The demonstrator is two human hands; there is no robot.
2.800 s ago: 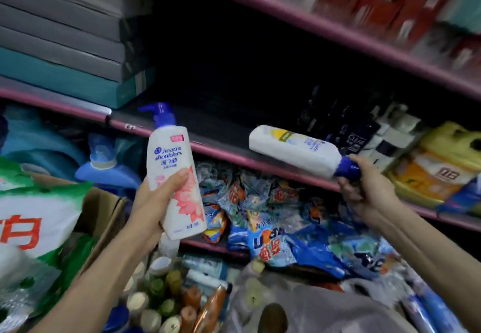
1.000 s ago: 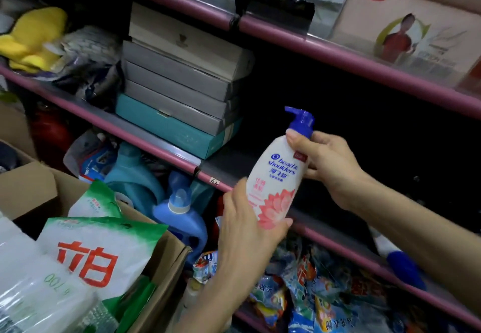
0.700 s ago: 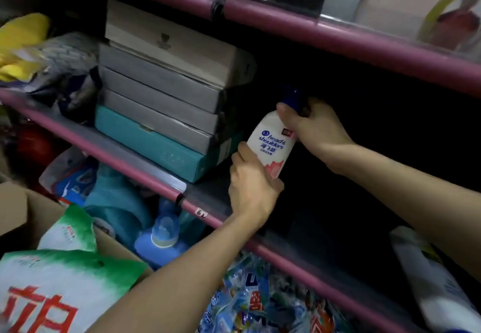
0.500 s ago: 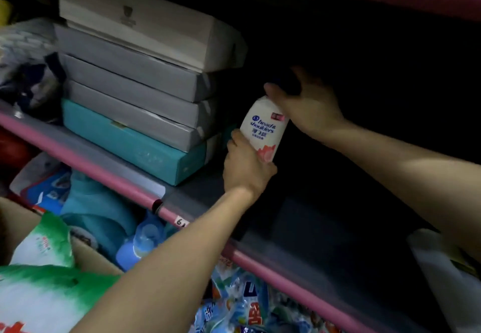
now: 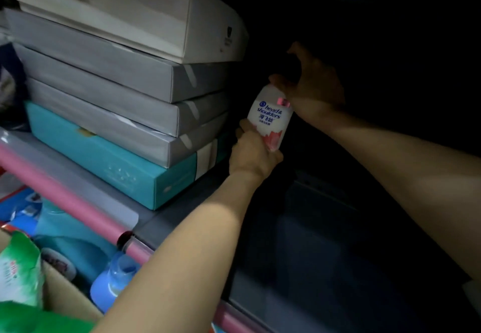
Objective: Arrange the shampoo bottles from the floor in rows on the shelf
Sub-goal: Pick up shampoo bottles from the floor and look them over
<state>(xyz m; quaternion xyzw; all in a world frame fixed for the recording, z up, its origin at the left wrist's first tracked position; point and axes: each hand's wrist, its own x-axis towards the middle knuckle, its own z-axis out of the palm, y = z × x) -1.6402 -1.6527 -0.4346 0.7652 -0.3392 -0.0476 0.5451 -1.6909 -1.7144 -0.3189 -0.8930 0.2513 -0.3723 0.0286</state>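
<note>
head view, left hand point(image 5: 253, 157) gripped base of white shampoo bottle point(image 5: 269, 118), right hand point(image 5: 313, 84) curled over its top, bottle upright deep on shelf point(image 5: 187, 215), near back edge, just right of stacked boxes point(image 5: 125, 90)

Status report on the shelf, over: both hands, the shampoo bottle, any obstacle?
Left hand grips shampoo bottle low; right hand holds its top. Bottle upright, deep in dark shelf. Stacked boxes close on its left.
</note>
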